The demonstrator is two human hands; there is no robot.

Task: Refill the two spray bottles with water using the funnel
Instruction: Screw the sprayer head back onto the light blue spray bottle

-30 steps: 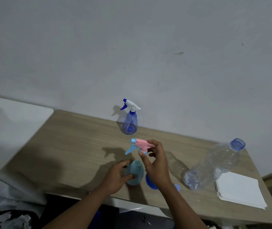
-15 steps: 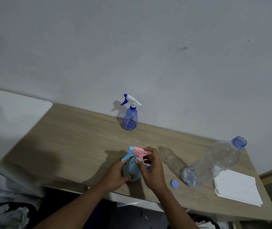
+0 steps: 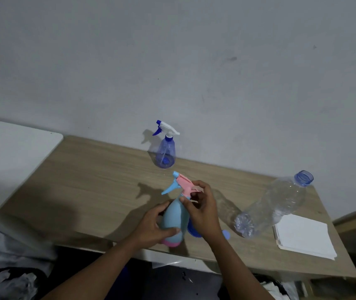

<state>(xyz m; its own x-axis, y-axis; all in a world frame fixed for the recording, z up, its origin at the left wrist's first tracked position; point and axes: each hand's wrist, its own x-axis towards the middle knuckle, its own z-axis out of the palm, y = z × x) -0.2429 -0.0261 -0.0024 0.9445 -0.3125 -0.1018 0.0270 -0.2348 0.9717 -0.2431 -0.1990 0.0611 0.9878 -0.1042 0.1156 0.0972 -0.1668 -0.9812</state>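
Head camera, looking down at my two hands close together at the near edge of the wooden table (image 3: 86, 180), both on the light blue spray bottle (image 3: 175, 215). My left hand (image 3: 157, 226) is wrapped round the bottle's body, thumb across the front just above its pink base. My right hand (image 3: 204, 211) is up at the neck, thumb and fingertips pinching the collar right under the pink trigger head (image 3: 185, 185), whose light blue nozzle and lever point away to my left. The head sits on top of the bottle; I can't tell whether it is screwed tight. Tucked just behind my right wrist, touching or nearly touching the bottle, there's the blue funnel (image 3: 193, 232), mostly hidden. Just to the right of that wrist lies a small blue cap (image 3: 226, 234). Further right of my right hand is the clear water bottle (image 3: 274, 206), uncapped, its blue-ringed mouth pointing away from me; how much water is in it I can't make out. Beside its base, further right again, lies a stack of white paper (image 3: 304, 237). Straight beyond my hands, near the grey wall, stands the dark blue spray bottle (image 3: 165, 156) with its white and blue trigger head on, well apart from both hands.
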